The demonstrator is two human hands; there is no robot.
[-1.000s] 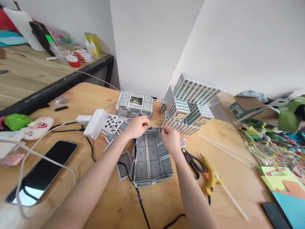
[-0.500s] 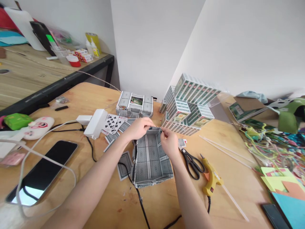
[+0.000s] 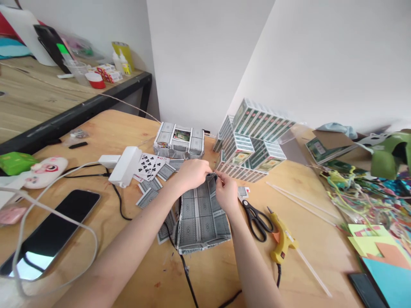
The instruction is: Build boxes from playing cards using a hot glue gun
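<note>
An open box made of grey-backed playing cards point(image 3: 201, 214) stands on the table between my forearms. My left hand point(image 3: 197, 173) is closed at the box's far rim, near the far right corner. Beside it, my right hand point(image 3: 226, 190) pinches the same rim at that corner, its fingertips almost meeting the left ones. The fingers hide that part of the edge. Behind my hands sits a second card-built box point(image 3: 179, 140) with a window in its top. Loose playing cards point(image 3: 149, 167) lie to the left.
Scissors point(image 3: 257, 220) and a yellow glue gun point(image 3: 282, 237) lie at the right, a black cord running under the box. Stacked card packs point(image 3: 245, 147) stand behind. On the left are a phone point(image 3: 53, 231) and a white power adapter point(image 3: 126, 166); colored paper point(image 3: 385, 273) lies far right.
My left hand has slid right along the far rim, closer to my right hand. The whole view has shifted slightly, with things appearing a little further left.
</note>
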